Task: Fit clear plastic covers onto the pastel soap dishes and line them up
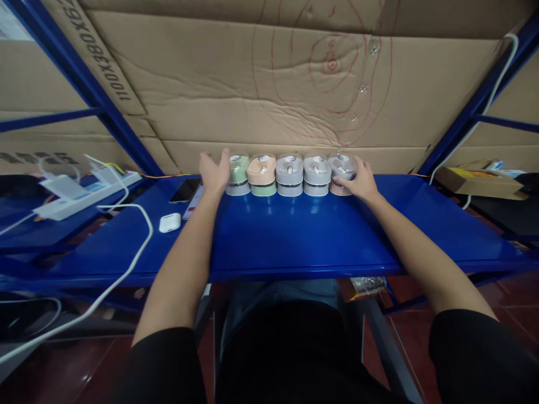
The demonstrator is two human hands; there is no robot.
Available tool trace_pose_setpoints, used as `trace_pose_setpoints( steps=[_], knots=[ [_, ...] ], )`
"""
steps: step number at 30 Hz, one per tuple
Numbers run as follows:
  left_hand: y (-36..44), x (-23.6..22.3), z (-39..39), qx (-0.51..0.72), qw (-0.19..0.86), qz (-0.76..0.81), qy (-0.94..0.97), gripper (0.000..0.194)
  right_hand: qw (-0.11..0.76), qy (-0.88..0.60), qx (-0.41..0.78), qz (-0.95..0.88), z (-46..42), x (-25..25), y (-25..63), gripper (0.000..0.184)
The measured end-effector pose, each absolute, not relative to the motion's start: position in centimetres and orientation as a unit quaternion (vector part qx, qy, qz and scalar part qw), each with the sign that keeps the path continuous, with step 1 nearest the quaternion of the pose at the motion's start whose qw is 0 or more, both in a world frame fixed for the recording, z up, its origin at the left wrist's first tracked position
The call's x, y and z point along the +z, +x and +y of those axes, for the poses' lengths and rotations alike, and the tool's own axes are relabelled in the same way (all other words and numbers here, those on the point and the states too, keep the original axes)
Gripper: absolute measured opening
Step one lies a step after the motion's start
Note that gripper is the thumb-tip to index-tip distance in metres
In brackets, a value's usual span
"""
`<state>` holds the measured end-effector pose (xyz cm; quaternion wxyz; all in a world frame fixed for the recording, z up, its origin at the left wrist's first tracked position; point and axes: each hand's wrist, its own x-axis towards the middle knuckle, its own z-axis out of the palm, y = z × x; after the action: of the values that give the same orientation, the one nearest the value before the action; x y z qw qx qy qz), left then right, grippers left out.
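Left hand [214, 175] open just beside the row of stacked containers [290, 175] on the blue shelf [295, 241], right hand [357, 182] cupped over the end container [343, 165], the pair bracketing the line, though whether that right hand actually grips I can't tell.

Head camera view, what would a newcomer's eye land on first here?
A row of five stacked pastel containers stands along the back of a blue metal shelf, mixing green, peach and grey. The left hand is open at the row's left end, and the right hand rests on the rightmost stack. Behind them, a cardboard sheet carries a red line drawing.
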<state>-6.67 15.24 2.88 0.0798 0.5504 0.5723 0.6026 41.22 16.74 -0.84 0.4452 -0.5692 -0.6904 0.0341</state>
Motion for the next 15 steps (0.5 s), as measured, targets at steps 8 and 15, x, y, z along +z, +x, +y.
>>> trace_pose_setpoints(
  steps=[8,15],
  knots=[
    [0.6,4.2,10.9,0.583,-0.046,0.489,0.648,0.043,0.472,-0.593,0.016,-0.652,16.1,0.0,40.4,0.094],
    [4.9,2.6,5.2,0.481,0.106,0.351,0.796,0.038,0.55,-0.495,0.029,-0.673,11.5,4.8,40.6,0.093]
  ],
)
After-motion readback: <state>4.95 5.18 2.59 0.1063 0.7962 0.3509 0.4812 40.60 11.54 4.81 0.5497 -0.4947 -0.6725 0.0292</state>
